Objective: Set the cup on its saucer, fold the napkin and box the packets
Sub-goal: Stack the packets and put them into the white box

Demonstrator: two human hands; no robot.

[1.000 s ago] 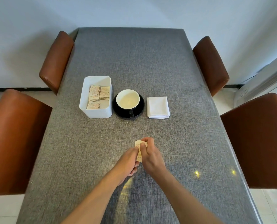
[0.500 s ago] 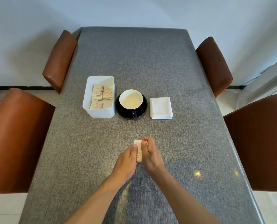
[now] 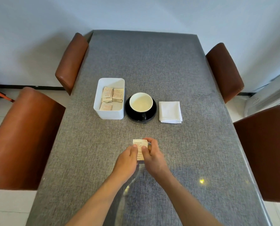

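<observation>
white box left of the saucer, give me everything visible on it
The box is white, rectangular, open-topped, with rounded corners and smooth plain walls, plastic by the look. It stands upright on the grey table, long side running away from the camera, just left of the black saucer; whether they touch is unclear. Inside lie several beige printed packets, loosely stacked and overlapping. No hand touches it.

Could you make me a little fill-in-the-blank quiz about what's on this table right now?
1. The cup stands on a black ____.
2. The folded napkin lies to the ____ of the cup.
3. Both hands, left and right, hold some ____ near the table edge.
4. More of them lie inside the white ____.

Missing words: saucer; right; packets; box
</observation>
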